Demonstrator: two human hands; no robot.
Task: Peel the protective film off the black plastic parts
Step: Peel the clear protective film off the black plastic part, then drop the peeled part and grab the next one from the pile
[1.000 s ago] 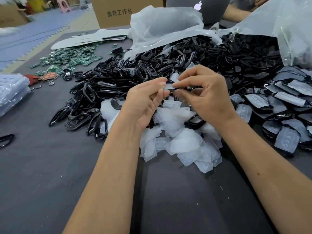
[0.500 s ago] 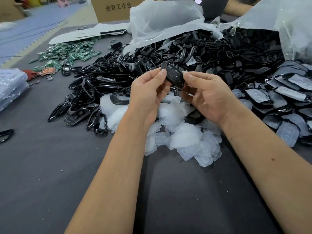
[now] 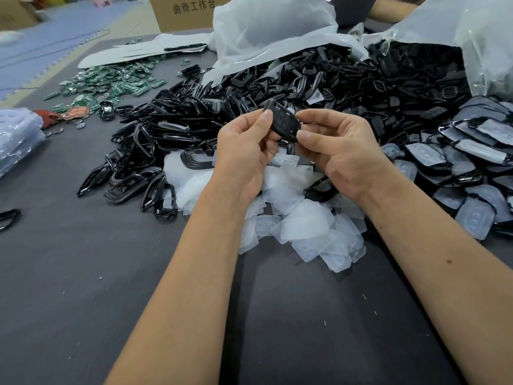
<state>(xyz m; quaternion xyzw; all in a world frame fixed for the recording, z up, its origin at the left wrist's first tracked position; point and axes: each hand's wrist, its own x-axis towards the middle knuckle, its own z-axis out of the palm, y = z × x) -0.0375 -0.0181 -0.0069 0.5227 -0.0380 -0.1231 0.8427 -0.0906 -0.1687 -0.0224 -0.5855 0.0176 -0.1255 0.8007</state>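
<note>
A black plastic key-fob part [image 3: 283,123] with button outlines is held up between both hands above the table. My left hand [image 3: 244,151] pinches its left end with thumb and fingers. My right hand [image 3: 338,151] pinches its right end, thumb on the lower corner. No film shows on its upper face. Below my hands lies a heap of peeled translucent films [image 3: 302,223]. Film-covered black parts [image 3: 472,151] lie at the right. A big pile of black frames and parts [image 3: 249,101] fills the middle.
Two open plastic bags [image 3: 272,31] spill parts at the back. Green circuit boards [image 3: 111,81] lie at the back left, a cardboard box [image 3: 183,12] behind them, a clear blister stack [image 3: 16,134] at the left edge. Another person's arm [image 3: 388,9] rests at the far back.
A second ago both hands pinched a film at the part's edge. Now the part is turned face up between them, with no film visible on it, and the hands are slightly apart.
</note>
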